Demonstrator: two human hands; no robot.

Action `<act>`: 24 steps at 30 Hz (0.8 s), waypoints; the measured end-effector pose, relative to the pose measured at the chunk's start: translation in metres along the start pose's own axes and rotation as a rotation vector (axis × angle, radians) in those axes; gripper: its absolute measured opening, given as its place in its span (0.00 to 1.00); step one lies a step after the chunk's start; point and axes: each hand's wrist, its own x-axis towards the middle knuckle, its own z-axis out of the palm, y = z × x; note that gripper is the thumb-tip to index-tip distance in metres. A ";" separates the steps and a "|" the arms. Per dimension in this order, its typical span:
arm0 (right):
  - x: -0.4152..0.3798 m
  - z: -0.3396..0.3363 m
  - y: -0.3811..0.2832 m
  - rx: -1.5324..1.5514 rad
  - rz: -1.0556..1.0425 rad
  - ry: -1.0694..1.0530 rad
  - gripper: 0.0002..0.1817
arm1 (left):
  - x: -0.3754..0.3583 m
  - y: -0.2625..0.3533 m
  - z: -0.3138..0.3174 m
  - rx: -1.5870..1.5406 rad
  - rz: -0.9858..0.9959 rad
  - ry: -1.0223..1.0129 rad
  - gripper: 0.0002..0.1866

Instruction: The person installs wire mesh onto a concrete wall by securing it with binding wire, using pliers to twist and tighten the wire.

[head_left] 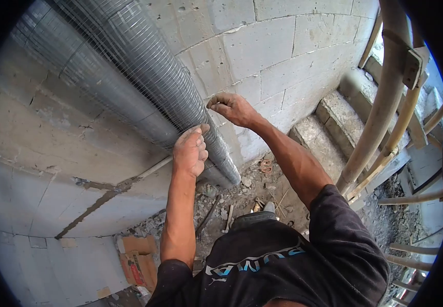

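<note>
Two tall rolls of galvanized wire mesh lean against the block wall; the front wire mesh roll (149, 61) is dense and grey, and a second wire mesh roll (103, 97) stands to its left. My left hand (190, 152) is closed at the lower part of the front roll, fingers curled and one digit reaching to the mesh. Higher up, at the roll's right edge, my right hand (232, 109) is bent with its thumb and fingertips together. Whatever either hand pinches is hidden or too thin to make out.
Concrete steps (329, 128) rise on the right beside round wooden poles (377, 115). Rubble (247, 181) covers the floor under the rolls. A torn cardboard box (138, 261) lies lower left. The block wall (277, 56) curves behind the rolls.
</note>
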 end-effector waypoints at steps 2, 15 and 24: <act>0.002 0.004 0.009 0.093 -0.001 -0.009 0.11 | -0.003 0.006 0.008 0.307 0.136 0.077 0.11; -0.003 0.033 0.037 0.411 0.110 0.136 0.15 | 0.017 0.095 0.139 2.652 0.418 -0.340 0.12; -0.046 0.055 -0.018 -0.012 0.237 0.361 0.12 | 0.144 0.094 0.166 2.968 0.195 -0.995 0.08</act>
